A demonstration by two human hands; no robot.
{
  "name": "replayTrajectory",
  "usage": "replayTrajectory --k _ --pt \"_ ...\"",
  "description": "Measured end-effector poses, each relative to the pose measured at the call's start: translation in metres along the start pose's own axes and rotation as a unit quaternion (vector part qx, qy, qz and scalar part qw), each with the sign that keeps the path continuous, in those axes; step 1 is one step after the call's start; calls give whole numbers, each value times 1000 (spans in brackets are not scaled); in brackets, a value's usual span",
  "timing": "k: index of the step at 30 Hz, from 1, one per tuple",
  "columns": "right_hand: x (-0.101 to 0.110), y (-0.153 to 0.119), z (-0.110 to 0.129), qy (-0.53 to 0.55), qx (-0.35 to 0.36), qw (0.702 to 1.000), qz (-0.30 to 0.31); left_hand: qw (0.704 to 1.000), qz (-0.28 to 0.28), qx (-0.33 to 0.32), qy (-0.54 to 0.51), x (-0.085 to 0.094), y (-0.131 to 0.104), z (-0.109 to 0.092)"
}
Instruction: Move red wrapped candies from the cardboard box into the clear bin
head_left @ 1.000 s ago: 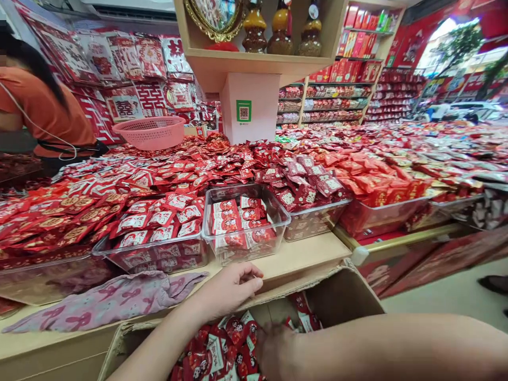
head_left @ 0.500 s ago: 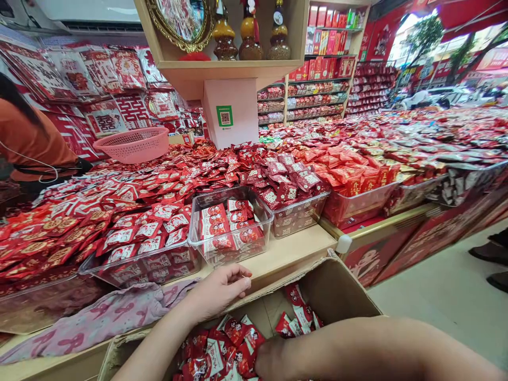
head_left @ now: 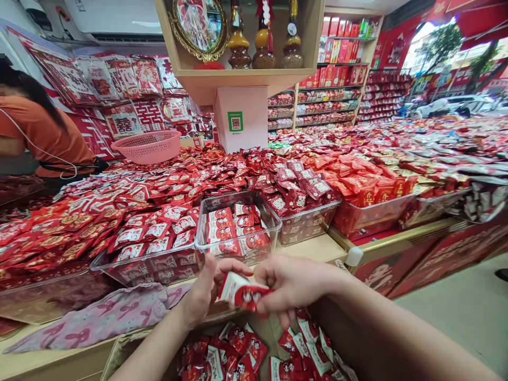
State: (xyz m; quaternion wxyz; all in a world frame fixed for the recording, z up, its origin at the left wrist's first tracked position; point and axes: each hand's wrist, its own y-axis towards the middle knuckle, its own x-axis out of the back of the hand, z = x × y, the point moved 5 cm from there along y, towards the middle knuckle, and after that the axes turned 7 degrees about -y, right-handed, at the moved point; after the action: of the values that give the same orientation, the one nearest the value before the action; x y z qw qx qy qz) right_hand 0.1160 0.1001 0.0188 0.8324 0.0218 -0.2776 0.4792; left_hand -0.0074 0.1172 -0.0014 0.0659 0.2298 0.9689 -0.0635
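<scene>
Red-and-white candy packets (head_left: 248, 296) are held between my two hands above a cardboard box (head_left: 127, 352). My right hand (head_left: 288, 283) grips them from the right, fingers closed round their edge. On their left side, my left hand (head_left: 208, 291) has its fingers curled against them, the thumb raised. How many packets are held is unclear. Loose packets (head_left: 238, 352) lie in the box below. Just beyond my hands, a clear plastic bin (head_left: 238, 251) holds similar packets in two columns.
Filled clear bins (head_left: 309, 225) flank the middle bin. A pink patterned cloth (head_left: 115, 317) lies on the ledge at left. A pink basket (head_left: 148, 147) rests on the packets behind. At far left is a person in orange (head_left: 43, 127).
My right hand has come up out of the box with packets and met my left hand. My left fingers now touch the packets. The view has shifted slightly.
</scene>
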Motion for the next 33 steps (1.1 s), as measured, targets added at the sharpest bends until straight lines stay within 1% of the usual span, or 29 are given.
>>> replayTrajectory --k 2,4,6,8,11,14,17,19,21,22,23,24,25,26,28,30,33 --pt "8 7 -12 87 12 995 -42 995 -50 -28 81 3 1 -3" --pt "9 18 -22 146 43 984 -91 980 -105 -46 160 4 3 -5" --pt "8 26 -27 187 71 970 -137 969 -140 -64 193 5 4 -8" --pt "6 31 -27 212 96 961 -151 964 -154 -71 207 4 5 -8" --pt "3 32 -26 230 117 956 -137 956 -169 -77 226 4 4 -7" --pt "3 31 -33 249 94 950 -164 943 -193 -91 255 5 1 -7" --pt "8 24 -34 233 71 949 -198 943 -210 -84 246 7 -2 -7" --pt "21 16 -26 187 72 952 -229 943 -235 -100 215 11 -5 -9" --pt "47 5 -15 131 69 943 -297 938 -252 -129 199 13 -6 -12" --pt "63 1 -10 99 63 936 -333 938 -247 -136 201 13 -5 -13" --pt "80 -1 -5 64 52 927 -365 941 -230 -136 210 11 -3 -12" --pt "95 -1 -1 26 37 921 -387 943 -204 -129 228 9 -1 -11" --pt "108 2 1 -17 17 919 -393 944 -176 -122 251 7 1 -9" --pt "119 8 3 -62 -5 922 -382 942 -151 -117 277 4 3 -8" --pt "132 24 1 -154 -55 932 -322 932 -108 -116 326 -1 6 -6" --pt "136 40 -3 -231 -108 937 -239 917 -83 -118 371 -4 6 -4" --pt "132 57 -6 -304 -167 929 -131 899 -75 -124 413 -5 6 -3"
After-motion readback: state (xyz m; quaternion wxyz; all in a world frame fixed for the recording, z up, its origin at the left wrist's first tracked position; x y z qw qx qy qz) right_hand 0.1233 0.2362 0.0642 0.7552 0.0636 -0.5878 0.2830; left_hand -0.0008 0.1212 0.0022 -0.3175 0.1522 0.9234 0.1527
